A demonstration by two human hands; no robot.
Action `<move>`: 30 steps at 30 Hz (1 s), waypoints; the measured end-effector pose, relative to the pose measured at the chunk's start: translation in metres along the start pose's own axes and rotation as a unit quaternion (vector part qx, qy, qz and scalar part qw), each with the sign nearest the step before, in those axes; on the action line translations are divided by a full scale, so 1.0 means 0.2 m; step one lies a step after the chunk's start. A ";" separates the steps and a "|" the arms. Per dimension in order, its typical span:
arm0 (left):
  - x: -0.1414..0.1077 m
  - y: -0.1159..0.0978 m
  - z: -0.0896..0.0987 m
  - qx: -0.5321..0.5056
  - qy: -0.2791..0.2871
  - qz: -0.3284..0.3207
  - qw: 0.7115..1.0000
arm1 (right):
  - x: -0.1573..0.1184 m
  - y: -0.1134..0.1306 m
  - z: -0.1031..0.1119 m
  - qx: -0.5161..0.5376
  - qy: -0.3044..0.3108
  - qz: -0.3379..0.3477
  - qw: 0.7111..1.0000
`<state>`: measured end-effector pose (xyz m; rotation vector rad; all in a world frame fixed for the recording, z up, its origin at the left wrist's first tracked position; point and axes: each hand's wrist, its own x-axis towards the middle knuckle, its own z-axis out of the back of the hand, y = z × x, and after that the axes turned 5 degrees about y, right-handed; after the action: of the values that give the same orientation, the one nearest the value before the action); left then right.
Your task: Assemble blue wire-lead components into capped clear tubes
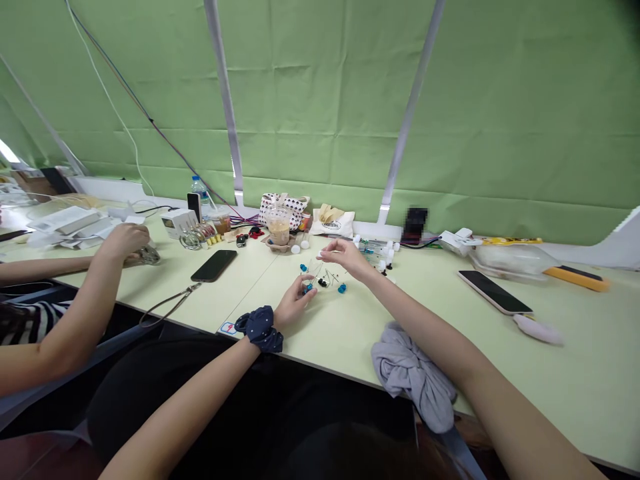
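Note:
My left hand (296, 303) rests low over the table, its fingers closed on a small blue piece (308, 289) with what looks like a thin metal stem. Just above and to the right, the thumb and fingertips of my right hand (346, 259) pinch a small white piece (320, 255), too small to name. Around the hands lie another blue piece (342, 288), one more blue piece (303, 267) farther back, a small black piece (323, 283) and several thin metal stems. Behind my right hand are clear tubes with white ends (373, 250).
A plastic cup (279, 227), a patterned bag (284, 208) and a white pouch (333, 222) stand at the back. Phones lie left (215, 266) and right (495, 291). Grey cloth (413, 373) hangs over the front edge. At left, a co-worker's hand (125, 240) holds something metallic.

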<state>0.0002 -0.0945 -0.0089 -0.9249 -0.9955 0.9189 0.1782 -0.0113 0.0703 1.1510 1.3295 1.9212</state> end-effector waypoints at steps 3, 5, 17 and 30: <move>0.00 -0.01 0.00 0.001 0.000 -0.006 1.000 | 0.00 0.01 -0.06 -0.027 0.030 -0.002 0.999; 0.00 -0.01 -0.01 0.011 -0.008 -0.013 1.000 | -0.01 0.01 -0.06 -0.058 0.053 0.001 0.997; -0.02 -0.01 -0.03 0.054 -0.093 -0.034 0.994 | -0.02 -0.08 -0.02 -0.215 0.081 -0.018 0.973; -0.03 -0.03 -0.02 0.036 -0.131 -0.072 0.988 | -0.08 -0.12 -0.07 -0.201 -0.003 0.079 0.976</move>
<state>0.0046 -0.1022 -0.0060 -0.6717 -1.2294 0.9627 0.1725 -0.0216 0.0413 1.0777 0.8084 2.1681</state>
